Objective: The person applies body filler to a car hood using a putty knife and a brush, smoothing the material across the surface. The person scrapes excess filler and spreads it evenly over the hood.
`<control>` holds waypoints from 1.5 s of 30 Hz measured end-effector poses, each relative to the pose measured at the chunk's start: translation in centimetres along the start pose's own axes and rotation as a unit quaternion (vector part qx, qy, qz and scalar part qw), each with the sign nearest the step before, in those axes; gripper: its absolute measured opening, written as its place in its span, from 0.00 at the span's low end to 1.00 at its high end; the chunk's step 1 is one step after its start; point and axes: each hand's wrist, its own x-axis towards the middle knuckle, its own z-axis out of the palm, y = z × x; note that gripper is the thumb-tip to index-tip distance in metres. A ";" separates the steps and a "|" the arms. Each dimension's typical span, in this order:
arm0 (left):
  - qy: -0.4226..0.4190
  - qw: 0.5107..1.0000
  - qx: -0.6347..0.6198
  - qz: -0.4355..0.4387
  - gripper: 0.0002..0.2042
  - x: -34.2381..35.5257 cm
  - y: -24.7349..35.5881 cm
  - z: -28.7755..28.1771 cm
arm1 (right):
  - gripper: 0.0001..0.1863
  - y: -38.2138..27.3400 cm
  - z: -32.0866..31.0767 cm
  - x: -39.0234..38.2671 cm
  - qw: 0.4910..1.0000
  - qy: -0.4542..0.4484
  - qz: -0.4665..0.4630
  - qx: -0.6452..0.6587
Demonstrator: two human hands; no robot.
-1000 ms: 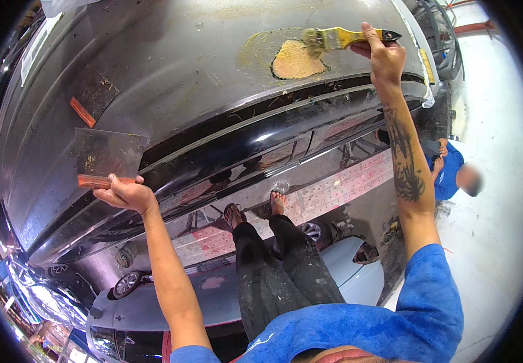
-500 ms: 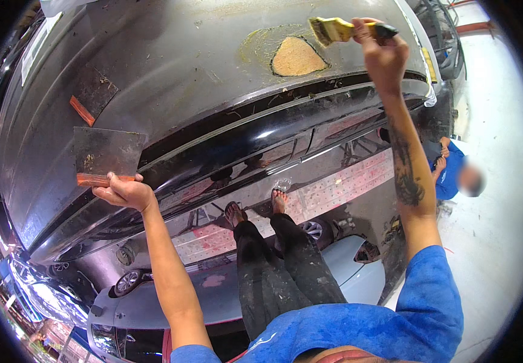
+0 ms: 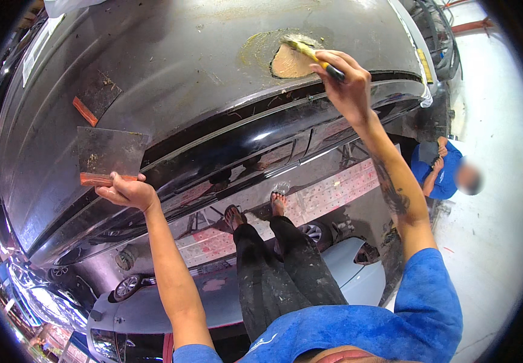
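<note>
My right hand (image 3: 349, 85) grips a paintbrush (image 3: 307, 51) with a yellow and black handle. Its bristles meet the far edge of a tan patch (image 3: 290, 65), dark-rimmed and roughly triangular, on the grey car roof (image 3: 183, 72). A wet yellowish smear surrounds that patch. At the left, my left hand (image 3: 129, 190) is closed on the orange-red grip of a wide scraper (image 3: 109, 154), whose stained dark blade points away from me. Just beyond it, a second, smaller scraper (image 3: 99, 97) with the same coloured edge lies on the roof.
I stand on a perforated plank (image 3: 213, 241) beside the dark vehicle. Below it is a grey-blue car (image 3: 213, 299). Another person in a blue shirt (image 3: 443, 175) is at the right, on a pale floor (image 3: 491, 242). Black parts (image 3: 440, 39) stand past the roof's right end.
My right hand has come left and nearer, bringing the brush from beside the patch onto its far edge. The left hand and scraper have hardly moved.
</note>
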 end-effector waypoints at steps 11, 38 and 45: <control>0.016 1.000 -0.017 -0.006 0.22 -0.2 0.0 0.1 | 0.09 2.2 -4.2 -0.2 0.992 -0.015 0.071 0.106; 0.006 1.000 0.010 0.004 0.23 -0.3 -0.1 0.1 | 0.09 5.2 -4.4 2.1 0.946 0.109 0.181 0.246; -0.027 0.956 0.223 0.187 0.25 0.6 -1.7 -0.9 | 0.10 2.0 -1.9 -1.3 0.997 0.057 0.018 0.051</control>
